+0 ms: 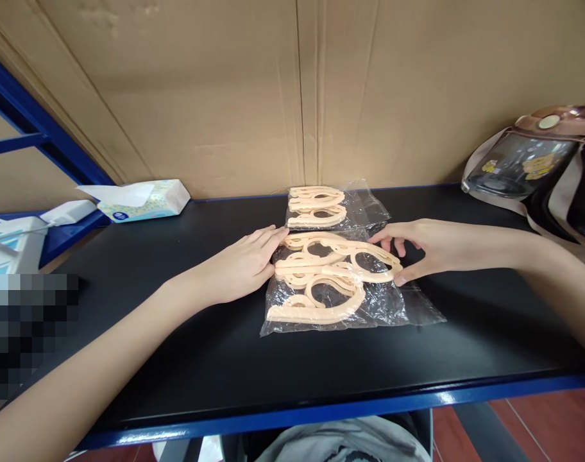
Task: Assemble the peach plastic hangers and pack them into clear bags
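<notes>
Pale peach plastic pieces with curved arms and oval gaps, which look like folding clothes hangers (338,292), lie overlapping in a clear plastic bag (389,308) on the black table. My left hand (247,263) rests flat at the left edge of this bag, fingers stretched forward, fingertips touching it. On the other side, my right hand (417,247) reaches in with thumb and fingers apart, at the right end of one hanger. The thumb tip touches the bag there. Just behind lies a second clear bag (362,208) with similar peach hangers (316,205), stacked more neatly.
A tissue pack (145,199) lies at the back left, near a white plug-like block (68,212). A strapped drink bottle (518,160) stands at the back right. Cardboard (215,96) rises behind the black table (292,372), which has a blue front edge.
</notes>
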Tool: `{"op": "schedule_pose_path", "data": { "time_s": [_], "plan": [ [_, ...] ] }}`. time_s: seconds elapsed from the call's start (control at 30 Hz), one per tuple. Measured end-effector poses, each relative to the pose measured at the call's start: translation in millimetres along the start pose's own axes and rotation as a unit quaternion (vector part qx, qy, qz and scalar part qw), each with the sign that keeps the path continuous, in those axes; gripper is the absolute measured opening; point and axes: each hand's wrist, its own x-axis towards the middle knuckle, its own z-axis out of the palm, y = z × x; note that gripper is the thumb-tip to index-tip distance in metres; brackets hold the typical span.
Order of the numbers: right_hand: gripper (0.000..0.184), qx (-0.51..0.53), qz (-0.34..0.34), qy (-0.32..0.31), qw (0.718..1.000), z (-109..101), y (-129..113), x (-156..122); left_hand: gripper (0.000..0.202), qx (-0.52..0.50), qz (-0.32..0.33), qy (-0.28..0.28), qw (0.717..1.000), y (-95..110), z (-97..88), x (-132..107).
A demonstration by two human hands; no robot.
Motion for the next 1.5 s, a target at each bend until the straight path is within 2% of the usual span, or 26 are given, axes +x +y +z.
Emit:
{"op": "schedule_pose_path", "data": {
  "time_s": [0.2, 0.4, 0.63, 0.73, 0.8, 0.87, 0.93, 1.07, 1.17, 1.23, 1.3, 1.4, 1.5],
  "plan": [
    [0.054, 0.064, -0.063, 0.034, 0.995, 10, -12, 12, 0.06, -0.009, 0.003, 0.01, 1.0, 0, 1.4, 0],
    [0.058, 0.129, -0.079, 0.054, 0.987, 22, -12, 19, 0.057, 0.002, 0.016, 0.045, 0.999, 4, -4.2, 0],
    [0.059, 0.1, -0.093, 0.097, 0.986, 34, -14, 25, 0.049, -0.022, 0.044, 0.142, 0.989, 22, -12.5, 0],
    [0.055, 0.088, -0.096, 0.098, 0.987, 31, -17, 24, 0.045, -0.042, 0.07, 0.158, 0.984, 30, -11.1, 1],
    [0.045, 0.081, -0.091, 0.096, 0.988, 26, -17, 21, 0.043, -0.049, 0.093, 0.157, 0.982, 34, -9.8, 1],
    [0.033, 0.054, -0.066, 0.105, 0.991, 18, -14, 18, 0.042, -0.056, 0.1, 0.152, 0.982, 37, -9.1, 1],
    [0.027, -0.001, -0.01, 0.132, 0.991, 11, -10, 14, 0.041, -0.065, 0.097, 0.146, 0.982, 40, -9.1, 2],
    [0.037, -0.109, 0.127, 0.175, 0.97, 0, -2, 9, 0.042, -0.075, 0.106, 0.139, 0.982, 49, -11.7, 3],
    [0.044, -0.087, 0.181, 0.109, 0.974, -3, 3, 8, 0.047, -0.085, 0.113, 0.115, 0.983, 61, -14.3, 6],
    [0.042, -0.01, 0.168, 0.038, 0.985, -2, 6, 10, 0.051, -0.098, 0.112, 0.094, 0.984, 69, -14.4, 8],
    [0.037, 0.071, 0.128, 0.0, 0.989, -2, 9, 13, 0.052, -0.106, 0.112, 0.083, 0.985, 76, -12.6, 11],
    [0.032, 0.127, 0.089, 0.013, 0.988, -2, 12, 16, 0.054, -0.101, 0.109, 0.087, 0.985, 84, -8.4, 15],
    [0.025, 0.159, 0.105, 0.037, 0.981, -5, 15, 15, 0.052, -0.09, 0.114, 0.092, 0.985, 92, -5.1, 20]
  ]
}}
